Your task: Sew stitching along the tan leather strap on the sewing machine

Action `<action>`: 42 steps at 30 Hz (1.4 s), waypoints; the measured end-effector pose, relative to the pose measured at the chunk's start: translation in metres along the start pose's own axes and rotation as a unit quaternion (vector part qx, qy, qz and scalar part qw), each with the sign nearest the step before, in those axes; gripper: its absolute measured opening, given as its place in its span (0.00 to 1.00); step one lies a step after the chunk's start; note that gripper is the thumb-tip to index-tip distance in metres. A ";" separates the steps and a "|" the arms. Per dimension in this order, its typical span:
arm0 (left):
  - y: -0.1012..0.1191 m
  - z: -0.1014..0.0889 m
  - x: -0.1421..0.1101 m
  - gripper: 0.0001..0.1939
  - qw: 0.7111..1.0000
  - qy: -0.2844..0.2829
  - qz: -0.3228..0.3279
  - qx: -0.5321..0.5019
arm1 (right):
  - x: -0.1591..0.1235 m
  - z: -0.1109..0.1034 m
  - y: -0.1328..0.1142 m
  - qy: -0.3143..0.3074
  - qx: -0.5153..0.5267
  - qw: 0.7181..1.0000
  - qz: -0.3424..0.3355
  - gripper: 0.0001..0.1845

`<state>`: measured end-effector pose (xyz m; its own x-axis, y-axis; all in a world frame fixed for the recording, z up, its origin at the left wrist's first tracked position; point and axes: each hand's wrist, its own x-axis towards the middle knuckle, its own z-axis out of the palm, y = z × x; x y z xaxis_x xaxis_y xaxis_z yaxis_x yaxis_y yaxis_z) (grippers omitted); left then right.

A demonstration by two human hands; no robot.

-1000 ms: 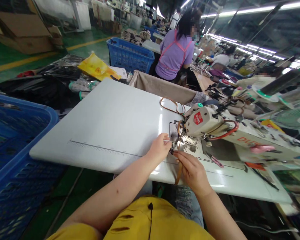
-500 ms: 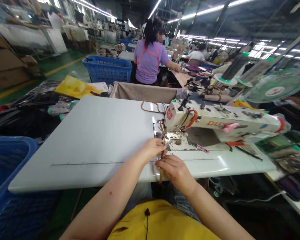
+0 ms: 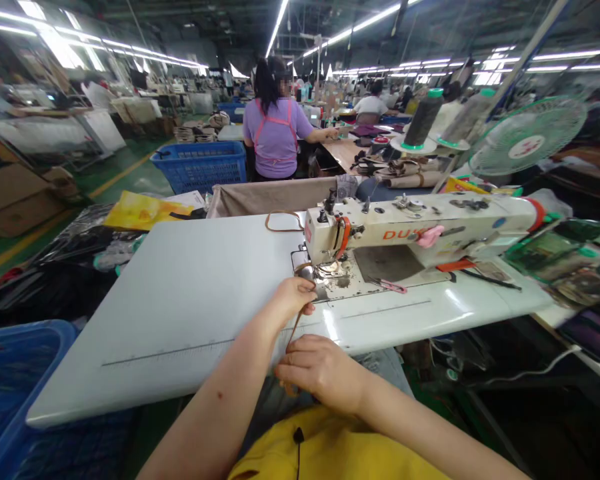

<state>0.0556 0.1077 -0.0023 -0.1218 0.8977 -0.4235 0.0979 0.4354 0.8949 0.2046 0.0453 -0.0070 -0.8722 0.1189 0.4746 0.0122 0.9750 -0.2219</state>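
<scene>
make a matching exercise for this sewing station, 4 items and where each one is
Things
1. brown cord loop
2. narrow tan strap
3. desk fan
4. blue plastic crate

Places
A. on the floor, past the far edge of the white table
B. behind the right end of the sewing machine
C. lying on the table, left of the machine's head
D. running between the left hand and the right hand

Pairs: 1-C, 2-D, 3-B, 4-A
</scene>
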 end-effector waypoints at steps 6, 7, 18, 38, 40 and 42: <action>-0.011 -0.064 -0.011 0.15 0.974 0.143 0.017 0.178 | -0.014 -0.003 -0.001 0.028 0.016 0.999 0.041 0.13; -0.013 -0.078 -0.014 0.14 0.966 0.164 0.022 0.198 | -0.018 -0.002 0.001 0.037 0.011 0.997 0.060 0.15; -0.042 -0.139 -0.068 0.23 0.981 0.130 0.014 0.145 | -0.035 -0.029 0.112 0.106 -0.137 0.876 0.450 0.11; -0.073 -0.119 -0.130 0.28 1.000 0.011 0.020 -0.012 | -0.006 -0.004 0.036 0.038 0.418 0.784 0.458 0.15; -0.070 -0.108 -0.135 0.26 1.000 -0.013 0.019 -0.021 | 0.002 0.002 0.024 0.022 0.517 0.735 0.439 0.21; -0.065 -0.100 -0.139 0.22 0.998 -0.049 0.039 -0.016 | 0.009 0.007 0.015 0.027 0.563 0.705 0.429 0.26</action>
<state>-0.0325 -0.0521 0.0122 -0.0170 0.9315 -0.3634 0.0707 0.3637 0.9288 0.1938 0.0598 -0.0123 -0.7596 0.6112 -0.2223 0.1023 -0.2252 -0.9689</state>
